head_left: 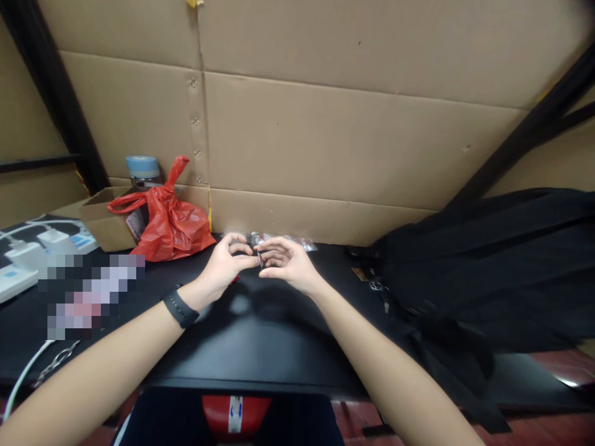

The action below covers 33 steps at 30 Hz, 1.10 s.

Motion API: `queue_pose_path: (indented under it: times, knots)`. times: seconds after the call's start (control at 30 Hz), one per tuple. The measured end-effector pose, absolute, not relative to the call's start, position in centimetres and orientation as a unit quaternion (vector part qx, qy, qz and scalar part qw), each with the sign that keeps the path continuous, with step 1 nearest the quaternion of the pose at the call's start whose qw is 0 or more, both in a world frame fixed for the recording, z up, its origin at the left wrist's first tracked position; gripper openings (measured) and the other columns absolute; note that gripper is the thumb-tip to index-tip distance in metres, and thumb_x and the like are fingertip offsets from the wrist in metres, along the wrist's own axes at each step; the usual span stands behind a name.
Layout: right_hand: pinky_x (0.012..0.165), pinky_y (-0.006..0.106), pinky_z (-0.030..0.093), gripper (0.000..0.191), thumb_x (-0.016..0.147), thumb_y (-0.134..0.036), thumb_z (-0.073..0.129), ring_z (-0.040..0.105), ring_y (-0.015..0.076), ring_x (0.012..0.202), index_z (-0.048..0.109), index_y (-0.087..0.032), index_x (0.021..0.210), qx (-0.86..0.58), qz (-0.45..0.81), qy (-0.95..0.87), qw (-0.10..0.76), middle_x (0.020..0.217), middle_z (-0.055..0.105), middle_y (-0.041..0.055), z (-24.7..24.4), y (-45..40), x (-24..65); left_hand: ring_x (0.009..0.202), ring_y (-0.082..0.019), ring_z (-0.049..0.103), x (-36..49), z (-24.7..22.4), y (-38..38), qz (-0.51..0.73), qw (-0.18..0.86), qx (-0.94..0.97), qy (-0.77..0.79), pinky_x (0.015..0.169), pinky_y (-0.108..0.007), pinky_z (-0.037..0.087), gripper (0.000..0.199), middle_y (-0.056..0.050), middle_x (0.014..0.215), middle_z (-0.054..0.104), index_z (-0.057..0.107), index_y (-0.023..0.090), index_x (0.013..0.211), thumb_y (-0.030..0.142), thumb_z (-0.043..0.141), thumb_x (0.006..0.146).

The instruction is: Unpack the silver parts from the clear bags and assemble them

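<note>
Both hands meet above the middle of the black table. A small, thin dark piece stands upright between their fingertips, too small to name. My left hand, with a black band on the wrist, pinches it from the left with thumb and fingers. From the right, my right hand curls its fingers and thumb round the same piece. Behind the hands lie clear plastic packets, partly hidden by the fingers. Something small and red shows just below my left hand.
At the left are a red plastic bag, an open cardboard box, a blue-lidded container and a white power strip with plugs. Black fabric covers the right side, beside keys. Cardboard walls the back.
</note>
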State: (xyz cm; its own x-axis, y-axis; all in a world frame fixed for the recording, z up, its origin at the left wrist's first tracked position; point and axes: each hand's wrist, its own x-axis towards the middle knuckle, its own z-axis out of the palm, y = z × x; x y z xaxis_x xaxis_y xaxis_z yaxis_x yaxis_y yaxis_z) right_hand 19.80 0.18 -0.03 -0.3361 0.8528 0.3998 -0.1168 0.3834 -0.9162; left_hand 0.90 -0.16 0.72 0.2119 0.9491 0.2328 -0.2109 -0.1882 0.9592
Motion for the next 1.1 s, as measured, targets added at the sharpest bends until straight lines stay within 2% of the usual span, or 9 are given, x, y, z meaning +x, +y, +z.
queue_pose_path:
  times: [0.1,0.2,0.37,0.47,0.7,0.87,1.1]
  knots:
    - [0.089,0.04,0.059,0.058,0.05,-0.03,0.096,0.071,0.0199,0.09,0.067,-0.023,0.099,-0.275,0.464,-0.682,0.494,0.112,0.073,0.0077,0.2,0.2,20.0,0.076,-0.015,0.071,0.8,0.6,-0.1,0.492,0.617,0.509,0.344,0.069,-0.026,0.055,0.047,-0.001,0.085,0.07,0.052,0.02,0.099,0.019,0.084,0.065]
    - [0.089,0.04,0.057,0.055,0.051,-0.03,0.096,0.071,0.0203,0.091,0.066,-0.022,0.097,-0.27,0.453,-0.696,0.487,0.11,0.074,0.0072,0.3,0.2,20.1,0.082,-0.016,0.072,0.7,0.8,-0.3,0.449,0.668,0.482,0.345,0.071,-0.027,0.056,0.039,-0.007,0.093,0.074,0.058,0.018,0.097,0.018,0.084,0.068]
    - [0.087,0.039,0.058,0.055,0.05,-0.029,0.096,0.071,0.0196,0.088,0.065,-0.022,0.095,-0.282,0.45,-0.69,0.491,0.106,0.075,0.0069,0.1,0.5,20.1,0.083,-0.017,0.073,1.0,0.7,-0.5,0.469,0.645,0.502,0.335,0.071,-0.027,0.056,0.044,-0.007,0.092,0.075,0.06,0.017,0.1,0.021,0.086,0.065]
    - [0.087,0.041,0.059,0.055,0.048,-0.03,0.096,0.072,0.0202,0.086,0.064,-0.021,0.091,-0.298,0.456,-0.669,0.505,0.106,0.075,0.008,-0.2,0.7,19.7,0.081,-0.018,0.073,1.2,0.3,-0.2,0.511,0.59,0.532,0.33,0.072,-0.027,0.056,0.046,-0.005,0.088,0.075,0.055,0.018,0.098,0.023,0.086,0.064]
    - [0.086,0.04,0.061,0.056,0.046,-0.032,0.097,0.073,0.0204,0.084,0.062,-0.021,0.089,-0.318,0.476,-0.602,0.557,0.104,0.076,0.0073,-0.5,0.2,18.6,0.086,-0.018,0.074,1.0,0.4,-0.3,0.552,0.367,0.675,0.325,0.082,-0.029,0.058,0.024,-0.004,0.088,0.073,0.056,0.018,0.093,0.024,0.073,0.078]
    - [0.087,0.038,0.061,0.049,0.052,-0.034,0.094,0.074,0.0203,0.088,0.062,-0.021,0.086,-0.309,0.501,-0.545,0.597,0.099,0.076,0.0045,-0.4,-0.3,18.0,0.089,-0.02,0.075,0.9,0.8,-1.0,0.552,0.245,0.727,0.326,0.085,-0.032,0.059,0.018,-0.005,0.094,0.075,0.059,0.02,0.096,0.027,0.07,0.084]
    - [0.066,0.026,0.058,0.044,0.057,-0.031,0.093,0.07,0.0145,0.074,0.062,-0.022,0.086,-0.275,0.565,-0.498,0.597,0.085,0.074,-0.0003,-0.4,-0.5,17.6,0.093,-0.019,0.074,0.9,1.1,-1.4,0.548,0.141,0.758,0.324,0.086,-0.031,0.057,0.015,-0.003,0.096,0.075,0.058,0.022,0.099,0.024,0.067,0.088]
